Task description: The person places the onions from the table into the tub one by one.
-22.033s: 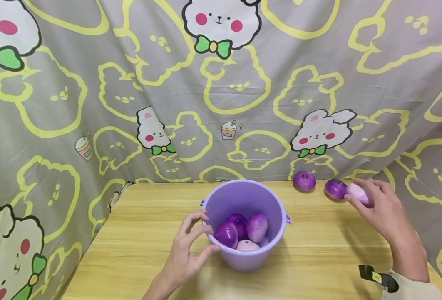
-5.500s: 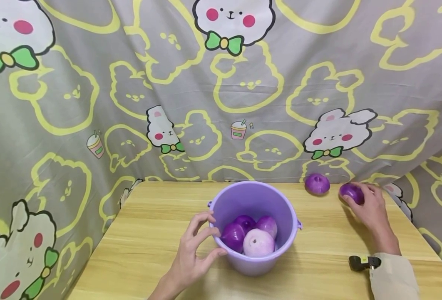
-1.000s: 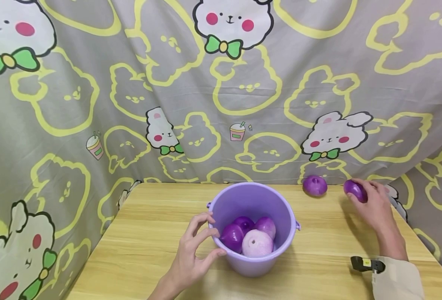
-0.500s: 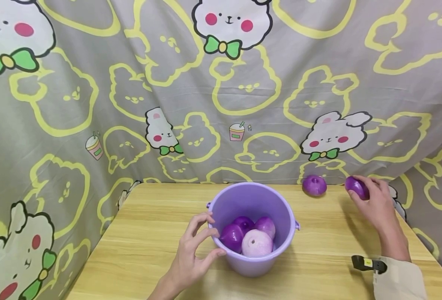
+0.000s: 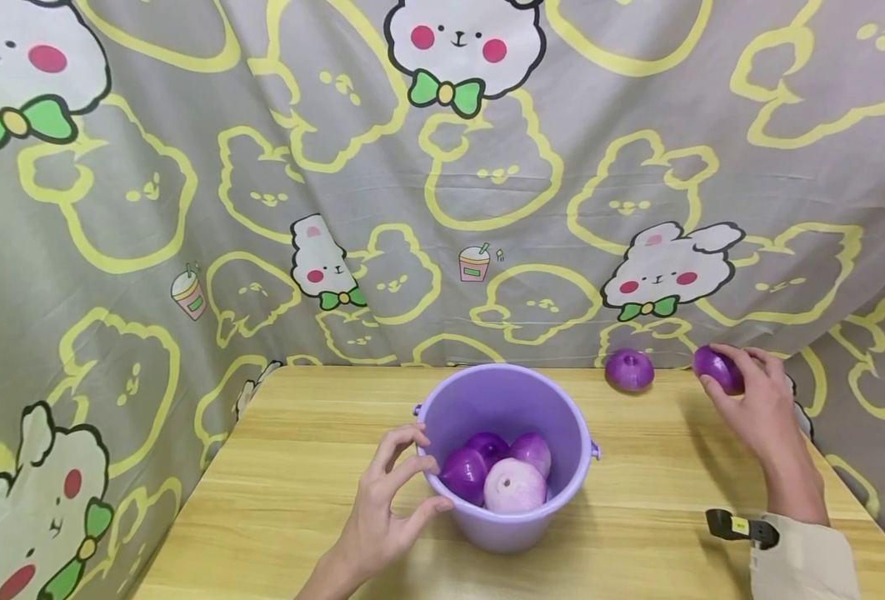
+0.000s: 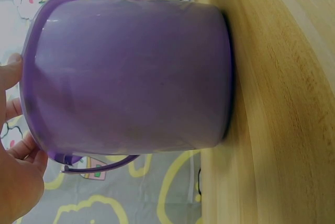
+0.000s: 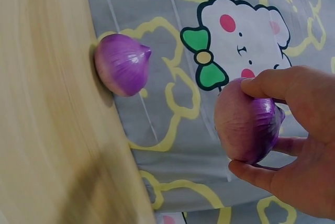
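A lilac bucket [image 5: 506,533] stands upright on the wooden table, its rim gripped on the left side by my left hand [image 5: 386,504], thumb and fingers right at the edge. Several purple onions [image 5: 463,473] lie inside, with a paler pinkish-white onion [image 5: 516,486] on top at the front. At the back right my right hand [image 5: 761,408] pinches another purple onion [image 5: 716,369] between thumb and fingers; the right wrist view shows this onion [image 7: 243,124] raised off the tabletop. To its left, one more purple onion [image 5: 629,370] sits on the table near the curtain.
A grey curtain [image 5: 382,167] printed with rabbits and yellow outlines hangs behind and beside the table [image 5: 300,467]. The bucket's handle [image 6: 104,167] hangs down against its outside. A black strap device [image 5: 742,528] is on the right wrist.
The pale onion held 22 s ago has left the table; a pale one now tops the bucket's pile. Since 5.5 s ago the right hand has lifted the purple onion, rising slightly. Left hand unchanged.
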`<state>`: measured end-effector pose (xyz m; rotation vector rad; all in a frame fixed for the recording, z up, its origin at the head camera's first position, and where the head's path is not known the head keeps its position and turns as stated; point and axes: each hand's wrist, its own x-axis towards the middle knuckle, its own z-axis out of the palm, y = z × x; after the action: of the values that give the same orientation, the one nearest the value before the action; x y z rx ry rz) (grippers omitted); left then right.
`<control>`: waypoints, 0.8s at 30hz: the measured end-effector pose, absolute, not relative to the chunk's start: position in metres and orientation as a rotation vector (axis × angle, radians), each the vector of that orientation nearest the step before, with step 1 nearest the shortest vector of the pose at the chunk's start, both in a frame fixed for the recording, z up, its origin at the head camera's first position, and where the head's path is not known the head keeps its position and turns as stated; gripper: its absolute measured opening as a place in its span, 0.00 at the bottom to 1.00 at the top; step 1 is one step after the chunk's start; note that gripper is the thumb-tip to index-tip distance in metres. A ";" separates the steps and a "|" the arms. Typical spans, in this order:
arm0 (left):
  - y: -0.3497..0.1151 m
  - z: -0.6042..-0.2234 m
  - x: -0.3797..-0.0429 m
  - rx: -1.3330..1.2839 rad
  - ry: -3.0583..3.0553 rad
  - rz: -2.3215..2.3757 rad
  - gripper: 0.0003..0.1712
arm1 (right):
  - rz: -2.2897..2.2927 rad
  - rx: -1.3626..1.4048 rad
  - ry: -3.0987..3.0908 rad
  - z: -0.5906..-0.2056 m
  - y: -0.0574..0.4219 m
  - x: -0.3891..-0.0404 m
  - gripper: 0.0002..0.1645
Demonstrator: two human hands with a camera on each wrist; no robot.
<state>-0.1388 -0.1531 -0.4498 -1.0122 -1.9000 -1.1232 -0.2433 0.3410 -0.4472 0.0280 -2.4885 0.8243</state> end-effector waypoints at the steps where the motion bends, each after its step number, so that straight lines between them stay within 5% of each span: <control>1: -0.153 -0.449 -0.139 -1.013 -1.900 -1.123 0.14 | 0.820 0.026 -2.488 -0.446 0.341 -0.243 0.29; 24: -0.154 -0.449 -0.139 -1.021 -1.896 -1.125 0.14 | 0.816 0.031 -2.437 -0.428 0.333 -0.232 0.30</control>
<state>-0.1387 -0.1535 -0.4489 -1.0209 -1.8961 -1.1254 -0.2323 0.3335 -0.4279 0.0312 -2.4371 0.8164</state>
